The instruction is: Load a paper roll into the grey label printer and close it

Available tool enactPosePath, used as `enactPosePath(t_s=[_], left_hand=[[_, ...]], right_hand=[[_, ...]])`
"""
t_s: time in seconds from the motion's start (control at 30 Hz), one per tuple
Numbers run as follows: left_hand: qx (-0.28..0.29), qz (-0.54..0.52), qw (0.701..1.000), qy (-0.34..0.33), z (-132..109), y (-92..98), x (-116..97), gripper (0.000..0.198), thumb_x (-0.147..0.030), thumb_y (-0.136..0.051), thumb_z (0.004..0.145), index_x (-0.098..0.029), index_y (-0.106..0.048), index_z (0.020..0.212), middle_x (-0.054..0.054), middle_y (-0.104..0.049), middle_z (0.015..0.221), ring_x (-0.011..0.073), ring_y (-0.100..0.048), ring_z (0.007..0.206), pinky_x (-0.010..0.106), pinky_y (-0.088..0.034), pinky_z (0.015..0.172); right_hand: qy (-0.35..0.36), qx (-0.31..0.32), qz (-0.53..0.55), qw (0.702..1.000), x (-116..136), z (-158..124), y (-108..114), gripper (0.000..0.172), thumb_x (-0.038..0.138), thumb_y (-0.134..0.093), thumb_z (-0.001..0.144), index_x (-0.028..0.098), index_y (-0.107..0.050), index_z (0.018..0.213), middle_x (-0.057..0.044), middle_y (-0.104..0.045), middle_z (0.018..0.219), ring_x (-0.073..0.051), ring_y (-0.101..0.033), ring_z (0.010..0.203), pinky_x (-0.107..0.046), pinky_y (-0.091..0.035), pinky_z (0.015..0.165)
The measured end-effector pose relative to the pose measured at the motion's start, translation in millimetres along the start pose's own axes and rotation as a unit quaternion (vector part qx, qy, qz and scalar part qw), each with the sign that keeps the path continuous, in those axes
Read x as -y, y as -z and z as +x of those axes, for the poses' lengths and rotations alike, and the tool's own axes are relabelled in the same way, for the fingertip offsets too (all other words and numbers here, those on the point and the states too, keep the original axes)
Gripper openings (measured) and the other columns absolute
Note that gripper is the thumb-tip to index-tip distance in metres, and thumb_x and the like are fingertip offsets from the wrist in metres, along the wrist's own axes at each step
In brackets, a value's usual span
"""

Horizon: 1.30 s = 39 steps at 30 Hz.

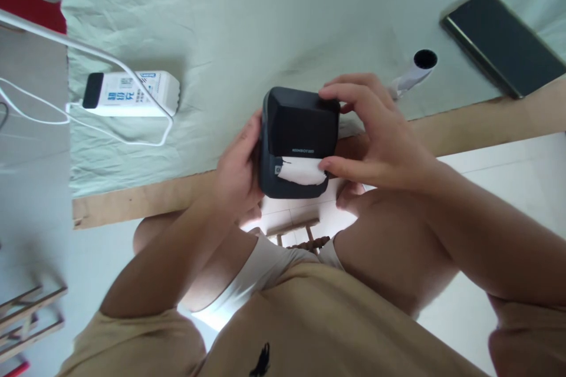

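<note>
A dark label printer [303, 123] is held up near the table's front edge, with its lettered lid facing me. Out of its slot comes a strip of white label paper [301, 171] with a ragged, torn-looking edge. My left hand [239, 168] is wrapped round the printer's left side, the fingers hidden behind it. At the right side, my right hand [375, 132] spans the printer: fingertips touch its upper right corner, and the thumb tip rests at the right end of the paper. Whether that thumb presses the paper or the casing I cannot tell.
On the pale green cloth [247, 29] lie a white charger block [132, 94] with cables at left, a white paper roll with a dark hollow end [425, 59], and a black phone [508, 41] at right. The table's wooden edge [145, 206] runs below. A wooden rack [30, 318] stands lower left.
</note>
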<state>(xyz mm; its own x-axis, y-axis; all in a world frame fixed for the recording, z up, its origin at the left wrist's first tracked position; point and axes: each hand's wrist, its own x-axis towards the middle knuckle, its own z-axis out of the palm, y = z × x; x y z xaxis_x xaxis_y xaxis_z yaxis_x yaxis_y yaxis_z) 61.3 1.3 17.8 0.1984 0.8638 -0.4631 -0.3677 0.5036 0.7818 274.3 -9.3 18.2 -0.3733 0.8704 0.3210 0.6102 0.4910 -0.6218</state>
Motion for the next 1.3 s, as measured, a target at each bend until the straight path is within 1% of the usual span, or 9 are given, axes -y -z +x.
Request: enactPosePath(t_s=[0.2,0.43,0.57,0.7,0.87,0.97,1.07,1.2,1.3], left_hand=[[-0.055,-0.009,0.998,0.017,3.4,-0.7,1.5,0.041,-0.054,-0.055,0.103,-0.018,-0.071,0.09,0.002,-0.074,0.076,0.0188,-0.076,0.077,0.031,-0.063,0.076],[-0.041,-0.009,0.999,-0.025,2.2,-1.4,3.9,0.038,-0.05,-0.06,0.102,-0.018,-0.072,0.084,0.0,-0.07,0.072,0.0147,-0.069,0.068,0.028,-0.06,0.067],[-0.025,-0.011,0.999,-0.027,2.4,-0.6,2.5,0.038,-0.041,-0.054,0.106,-0.017,-0.072,0.081,0.001,-0.07,0.073,0.0121,-0.067,0.066,0.024,-0.059,0.067],[-0.039,-0.002,0.999,-0.022,3.7,-1.0,1.0,0.032,-0.041,-0.061,0.103,-0.019,-0.07,0.082,0.0,-0.072,0.078,0.0123,-0.07,0.072,0.023,-0.061,0.074],[-0.03,0.002,0.999,0.019,3.6,-4.7,-2.6,0.036,-0.046,-0.053,0.104,-0.019,-0.07,0.087,0.003,-0.075,0.081,0.0185,-0.076,0.083,0.03,-0.063,0.079],[0.003,-0.015,1.0,0.009,1.5,-5.4,-3.5,0.038,-0.044,-0.052,0.104,-0.019,-0.069,0.081,0.003,-0.071,0.071,0.0194,-0.075,0.078,0.03,-0.062,0.073],[0.043,-0.005,0.999,-0.026,-0.9,-2.2,-1.0,0.025,-0.039,-0.067,0.095,-0.019,-0.07,0.08,0.0,-0.068,0.066,0.0145,-0.07,0.064,0.024,-0.056,0.059],[0.054,0.012,0.997,-0.052,-3.1,3.6,3.2,0.019,-0.037,-0.077,0.089,-0.018,-0.072,0.087,-0.001,-0.07,0.073,0.0122,-0.067,0.06,0.023,-0.053,0.056],[0.056,0.022,0.997,-0.038,-5.0,4.8,2.3,0.026,-0.042,-0.076,0.088,-0.019,-0.073,0.1,0.0,-0.07,0.075,0.018,-0.073,0.069,0.027,-0.058,0.064]], right_hand=[[0.002,-0.026,-0.019,0.999,2.6,1.7,2.7,0.056,0.036,-0.076,0.086,0.025,-0.055,0.136,-0.014,-0.059,0.136,-0.028,-0.057,0.132,-0.047,-0.059,0.108],[0.017,-0.053,-0.043,0.998,1.6,2.4,2.4,0.05,0.043,-0.078,0.085,0.026,-0.064,0.13,-0.01,-0.059,0.115,-0.024,-0.061,0.114,-0.043,-0.06,0.097],[0.016,-0.082,-0.062,0.995,10.6,0.8,4.7,0.041,0.039,-0.078,0.085,0.025,-0.066,0.122,-0.004,-0.065,0.095,-0.016,-0.063,0.083,-0.032,-0.058,0.073],[-0.013,-0.132,-0.068,0.989,22.4,0.5,3.6,0.02,0.031,-0.065,0.094,0.028,-0.066,0.114,0.009,-0.052,0.055,-0.008,-0.05,0.049,-0.025,-0.044,0.052],[-0.091,-0.203,0.031,0.974,28.7,11.4,5.7,0.015,0.031,-0.05,0.103,0.026,-0.062,0.11,0.003,-0.072,0.082,-0.013,-0.074,0.074,-0.027,-0.054,0.056],[-0.093,-0.164,-0.042,0.981,28.5,19.1,4.9,0.012,0.034,-0.052,0.1,0.027,-0.062,0.102,0.0,-0.075,0.1,-0.015,-0.073,0.078,-0.031,-0.058,0.063],[-0.108,-0.034,-0.169,0.979,30.5,24.0,2.2,0.023,0.036,-0.048,0.099,0.027,-0.069,0.097,-0.001,-0.077,0.092,-0.02,-0.071,0.075,-0.04,-0.056,0.07],[-0.113,0.085,-0.212,0.967,35.6,29.9,3.6,0.024,0.041,-0.055,0.094,0.026,-0.072,0.085,0.001,-0.079,0.113,-0.025,-0.073,0.085,-0.045,-0.055,0.072],[-0.141,0.125,-0.221,0.957,39.5,36.6,5.6,0.016,0.041,-0.062,0.089,0.028,-0.07,0.088,-0.001,-0.076,0.087,-0.026,-0.069,0.073,-0.042,-0.05,0.065]])
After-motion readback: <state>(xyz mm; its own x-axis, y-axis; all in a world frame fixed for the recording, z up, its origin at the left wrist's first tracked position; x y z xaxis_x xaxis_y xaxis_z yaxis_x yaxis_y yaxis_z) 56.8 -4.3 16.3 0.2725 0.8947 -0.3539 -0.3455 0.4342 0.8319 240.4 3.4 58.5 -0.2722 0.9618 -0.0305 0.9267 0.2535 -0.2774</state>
